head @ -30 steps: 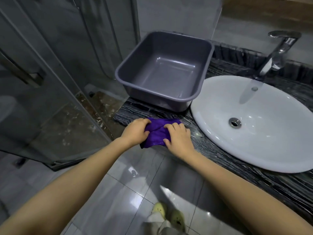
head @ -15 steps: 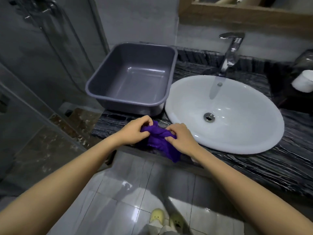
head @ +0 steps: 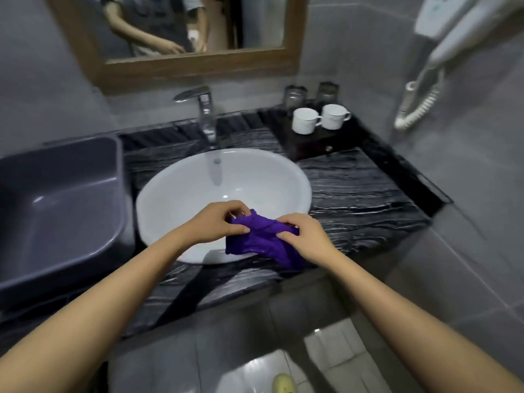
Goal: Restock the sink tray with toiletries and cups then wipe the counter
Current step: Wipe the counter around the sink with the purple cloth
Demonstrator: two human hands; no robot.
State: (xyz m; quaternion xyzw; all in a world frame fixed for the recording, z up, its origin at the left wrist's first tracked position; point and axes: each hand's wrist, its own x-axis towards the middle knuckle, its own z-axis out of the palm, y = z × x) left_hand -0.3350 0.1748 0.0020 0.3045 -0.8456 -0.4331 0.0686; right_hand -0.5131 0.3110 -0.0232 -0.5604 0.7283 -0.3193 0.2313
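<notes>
Both hands pinch a bunched purple cloth [head: 263,239] over the front rim of the white sink [head: 255,177]: left hand [head: 218,225] on its left end, right hand [head: 306,239] on its right. 2 white cups [head: 304,120] stand behind the sink, to its right.

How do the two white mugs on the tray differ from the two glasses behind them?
The white mugs are opaque and have side handles; the glasses are see-through with no handle visible. The mugs stand nearer the front of the dark tray; the glasses stand at the back by the wall. The mugs look squatter, the glasses slimmer. All four stand in pairs on that tray, right of the sink.
</notes>
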